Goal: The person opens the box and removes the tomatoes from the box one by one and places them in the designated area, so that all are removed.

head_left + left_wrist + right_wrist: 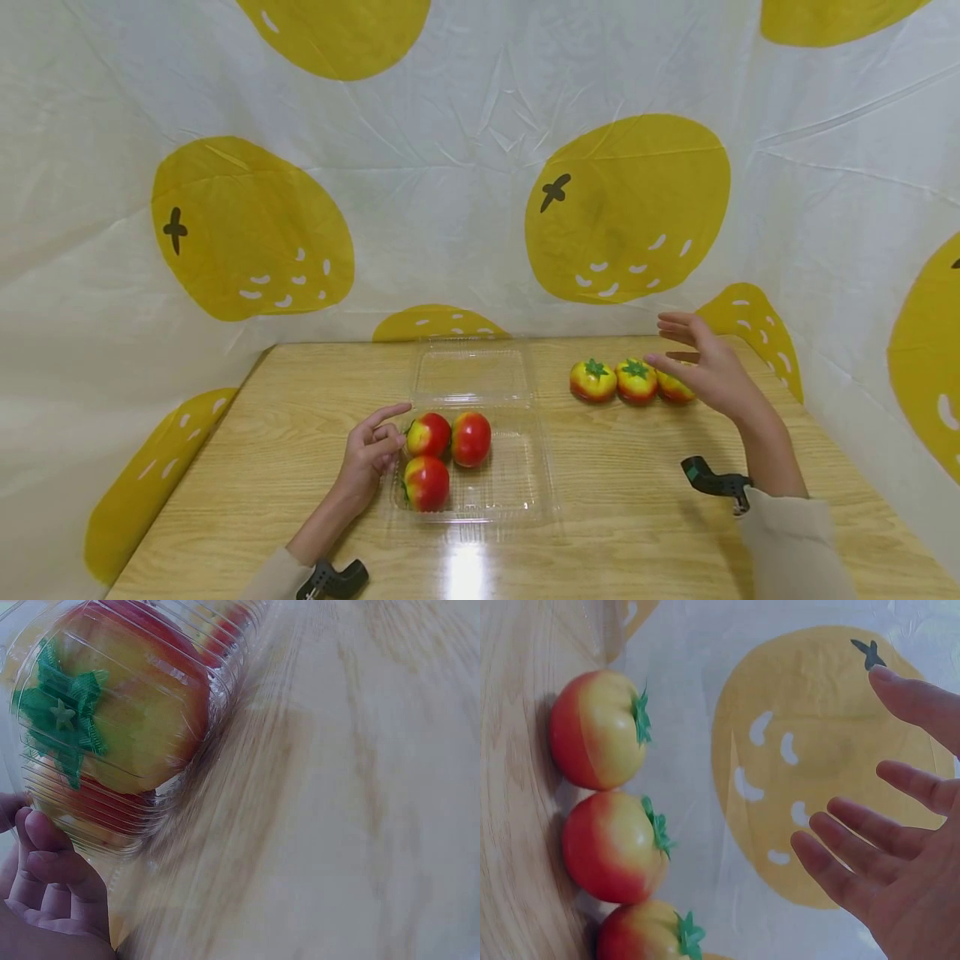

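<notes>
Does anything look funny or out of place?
A little: the nearest round, red-and-yellow fruit in the clear plastic box lies tipped sideways, its green leaves facing left, while three similar fruits on the light-brown wooden table sit leaves-up. Nothing looks spilled.

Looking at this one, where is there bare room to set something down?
Bare wooden table lies between the clear plastic container and the row of three tomatoes, and left of the left hand. The container's right side is free too. Crowded: the container's left side, holding three more tomatoes, and the row itself, with the right hand near its right end.
</notes>
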A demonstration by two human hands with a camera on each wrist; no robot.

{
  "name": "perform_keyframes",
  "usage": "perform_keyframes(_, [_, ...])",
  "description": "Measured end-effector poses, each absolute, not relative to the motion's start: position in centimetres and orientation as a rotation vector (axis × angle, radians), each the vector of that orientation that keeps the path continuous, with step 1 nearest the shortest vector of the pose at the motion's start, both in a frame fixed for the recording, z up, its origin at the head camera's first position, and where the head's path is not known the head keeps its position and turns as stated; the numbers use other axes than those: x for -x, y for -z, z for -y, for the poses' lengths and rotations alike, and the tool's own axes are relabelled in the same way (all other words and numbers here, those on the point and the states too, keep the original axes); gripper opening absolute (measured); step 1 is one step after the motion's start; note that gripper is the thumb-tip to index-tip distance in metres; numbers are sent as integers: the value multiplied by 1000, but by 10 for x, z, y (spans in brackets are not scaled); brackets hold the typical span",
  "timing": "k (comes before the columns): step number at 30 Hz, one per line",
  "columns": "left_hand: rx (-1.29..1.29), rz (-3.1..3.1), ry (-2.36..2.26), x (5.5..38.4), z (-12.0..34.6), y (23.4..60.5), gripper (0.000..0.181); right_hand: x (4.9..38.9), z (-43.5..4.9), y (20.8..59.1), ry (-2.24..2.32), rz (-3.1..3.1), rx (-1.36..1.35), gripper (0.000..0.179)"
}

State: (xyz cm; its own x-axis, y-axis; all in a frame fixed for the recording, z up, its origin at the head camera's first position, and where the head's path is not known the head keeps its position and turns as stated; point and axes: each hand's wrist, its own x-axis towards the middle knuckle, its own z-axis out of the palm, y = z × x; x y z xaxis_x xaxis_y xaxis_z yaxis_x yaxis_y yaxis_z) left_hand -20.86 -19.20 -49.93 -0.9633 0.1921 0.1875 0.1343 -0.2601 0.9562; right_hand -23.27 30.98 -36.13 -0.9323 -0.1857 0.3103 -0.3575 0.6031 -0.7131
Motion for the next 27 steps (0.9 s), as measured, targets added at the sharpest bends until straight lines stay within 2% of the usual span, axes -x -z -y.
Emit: perform_keyframes(27, [-437, -1884, -2430, 209, 193, 501, 51, 226, -268, 353, -1150, 2553, -684, 67])
